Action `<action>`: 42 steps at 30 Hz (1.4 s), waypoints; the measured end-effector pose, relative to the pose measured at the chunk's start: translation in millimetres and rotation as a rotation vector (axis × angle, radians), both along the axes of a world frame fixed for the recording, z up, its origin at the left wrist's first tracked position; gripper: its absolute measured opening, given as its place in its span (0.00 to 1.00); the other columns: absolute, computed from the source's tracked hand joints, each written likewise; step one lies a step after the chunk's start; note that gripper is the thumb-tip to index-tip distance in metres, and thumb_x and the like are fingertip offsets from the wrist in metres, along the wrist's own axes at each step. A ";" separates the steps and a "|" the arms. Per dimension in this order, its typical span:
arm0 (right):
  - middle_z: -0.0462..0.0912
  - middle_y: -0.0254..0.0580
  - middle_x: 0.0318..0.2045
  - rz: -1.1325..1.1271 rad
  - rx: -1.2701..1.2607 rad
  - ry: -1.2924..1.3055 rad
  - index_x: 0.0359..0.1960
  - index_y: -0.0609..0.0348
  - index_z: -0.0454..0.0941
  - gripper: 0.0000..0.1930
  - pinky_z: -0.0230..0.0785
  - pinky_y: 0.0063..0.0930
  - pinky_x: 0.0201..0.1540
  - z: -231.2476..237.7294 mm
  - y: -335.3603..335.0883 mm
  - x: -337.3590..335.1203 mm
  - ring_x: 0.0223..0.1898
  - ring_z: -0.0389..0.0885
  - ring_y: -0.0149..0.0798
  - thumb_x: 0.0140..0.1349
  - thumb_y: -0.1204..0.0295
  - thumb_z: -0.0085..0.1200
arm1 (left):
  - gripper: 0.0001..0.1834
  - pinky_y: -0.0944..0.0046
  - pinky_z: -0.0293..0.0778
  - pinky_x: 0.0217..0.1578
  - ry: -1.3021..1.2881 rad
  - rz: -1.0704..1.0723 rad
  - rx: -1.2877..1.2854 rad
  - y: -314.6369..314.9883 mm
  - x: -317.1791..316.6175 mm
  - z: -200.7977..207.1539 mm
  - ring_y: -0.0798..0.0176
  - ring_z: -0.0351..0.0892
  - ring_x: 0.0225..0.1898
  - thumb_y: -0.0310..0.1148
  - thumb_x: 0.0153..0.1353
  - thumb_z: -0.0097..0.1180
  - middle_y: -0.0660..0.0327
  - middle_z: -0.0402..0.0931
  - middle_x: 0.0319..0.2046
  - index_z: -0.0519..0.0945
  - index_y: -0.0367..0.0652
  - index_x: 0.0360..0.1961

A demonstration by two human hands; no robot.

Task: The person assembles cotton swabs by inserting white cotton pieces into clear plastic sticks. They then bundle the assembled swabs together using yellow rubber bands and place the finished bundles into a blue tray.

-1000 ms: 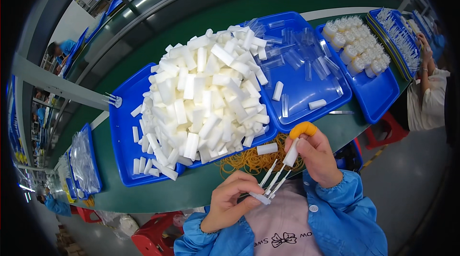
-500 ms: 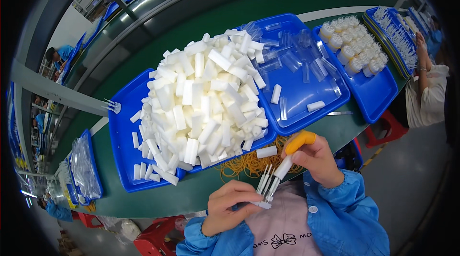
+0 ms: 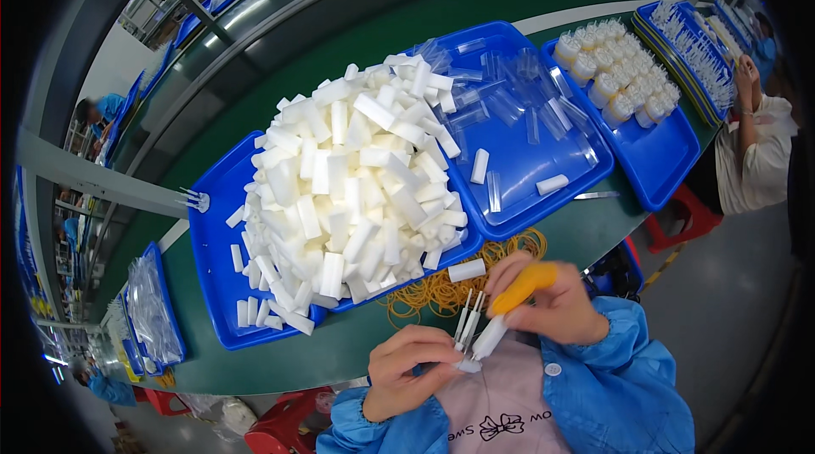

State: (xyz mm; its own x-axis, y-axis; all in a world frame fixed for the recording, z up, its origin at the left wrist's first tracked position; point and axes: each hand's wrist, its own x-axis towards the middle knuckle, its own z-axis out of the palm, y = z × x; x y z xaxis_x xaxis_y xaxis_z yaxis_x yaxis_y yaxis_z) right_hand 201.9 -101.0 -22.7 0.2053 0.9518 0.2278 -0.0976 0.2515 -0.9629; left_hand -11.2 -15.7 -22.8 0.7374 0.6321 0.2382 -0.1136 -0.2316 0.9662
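Note:
My left hand (image 3: 409, 373) pinches the white base of a small pronged part (image 3: 468, 366), whose several thin prongs point up. My right hand (image 3: 556, 311), slightly smeared by motion, wears an orange finger cot (image 3: 525, 286). Its fingers grip the top of a white foam tube (image 3: 489, 338). The tube sits around one prong, tilted, with its lower end close to the base. Another foam tube (image 3: 467, 270) lies on the table beside orange rubber bands (image 3: 424, 297).
A heap of white foam pieces (image 3: 348, 191) fills a blue tray (image 3: 212, 276). Beside it, a second blue tray (image 3: 543, 199) holds clear plastic sleeves. Bundled white parts (image 3: 615, 72) stand in a tray at right. Metal tweezers (image 3: 597, 196) lie nearby; a co-worker (image 3: 755, 140) sits at far right.
My right hand has moved left and down, and the foam tube has slid farther down the prong toward the base. My left hand keeps its hold. The view has shifted slightly.

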 end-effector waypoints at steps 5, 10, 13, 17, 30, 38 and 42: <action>0.80 0.41 0.38 0.057 0.008 -0.092 0.38 0.61 0.80 0.09 0.67 0.34 0.50 4.4 -0.6 -5.0 0.45 0.76 0.43 0.54 0.75 0.62 | 0.12 0.69 0.74 0.30 -0.005 0.030 0.049 -3.4 0.6 -6.1 0.64 0.78 0.31 0.21 0.43 0.68 0.56 0.78 0.32 0.83 0.37 0.32; 0.81 0.41 0.40 -0.170 -0.079 -0.621 0.42 0.57 0.80 0.13 0.68 0.35 0.47 24.1 16.7 44.0 0.45 0.77 0.43 0.53 0.72 0.61 | 0.12 0.68 0.71 0.35 0.012 0.150 -0.104 -4.3 4.5 -1.0 0.65 0.75 0.33 0.20 0.44 0.68 0.54 0.76 0.34 0.80 0.36 0.32; 0.78 0.39 0.36 -0.335 -0.160 -1.183 0.37 0.54 0.80 0.12 0.68 0.38 0.41 15.1 29.6 93.5 0.38 0.75 0.45 0.48 0.72 0.62 | 0.12 0.67 0.70 0.38 0.004 0.162 -0.143 -4.4 4.9 -0.3 0.65 0.73 0.34 0.19 0.44 0.67 0.54 0.75 0.34 0.79 0.36 0.32; 0.74 0.41 0.32 -0.142 -0.230 -1.419 0.34 0.55 0.79 0.12 0.66 0.38 0.40 -2.6 40.9 130.1 0.36 0.73 0.46 0.46 0.70 0.62 | 0.12 0.67 0.69 0.38 0.005 0.154 -0.169 -5.3 8.3 0.7 0.65 0.73 0.35 0.18 0.45 0.67 0.54 0.75 0.34 0.79 0.36 0.32; 0.79 0.38 0.38 -0.202 -0.192 0.163 0.50 0.65 0.73 0.15 0.70 0.20 0.41 9.4 19.3 63.2 0.37 0.78 0.27 0.62 0.75 0.52 | 0.13 0.67 0.71 0.34 0.006 0.038 0.038 3.3 16.2 0.8 0.62 0.76 0.34 0.18 0.43 0.66 0.57 0.77 0.33 0.84 0.38 0.33; 0.79 0.37 0.38 -0.067 -0.275 0.339 0.52 0.66 0.72 0.15 0.70 0.20 0.42 0.7 21.4 46.9 0.38 0.78 0.27 0.64 0.74 0.51 | 0.12 0.65 0.70 0.33 0.039 -0.029 0.313 5.1 36.2 11.2 0.61 0.76 0.33 0.17 0.43 0.63 0.61 0.77 0.32 0.85 0.41 0.32; 0.80 0.37 0.36 -0.017 -0.328 0.308 0.51 0.66 0.73 0.15 0.70 0.18 0.39 8.0 20.3 45.7 0.34 0.77 0.25 0.64 0.75 0.51 | 0.16 0.64 0.70 0.33 0.065 -0.044 0.379 7.6 39.4 14.5 0.60 0.76 0.32 0.17 0.39 0.63 0.62 0.77 0.32 0.85 0.42 0.33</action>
State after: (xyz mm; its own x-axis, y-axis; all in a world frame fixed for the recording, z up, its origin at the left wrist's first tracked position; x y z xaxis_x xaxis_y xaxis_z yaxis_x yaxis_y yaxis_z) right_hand 247.6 -80.8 -14.6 0.2320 0.9595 -0.1600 -0.3904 -0.0588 -0.9188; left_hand 28.2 -8.1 -8.3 0.7831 0.4758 0.4004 -0.0726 -0.5695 0.8188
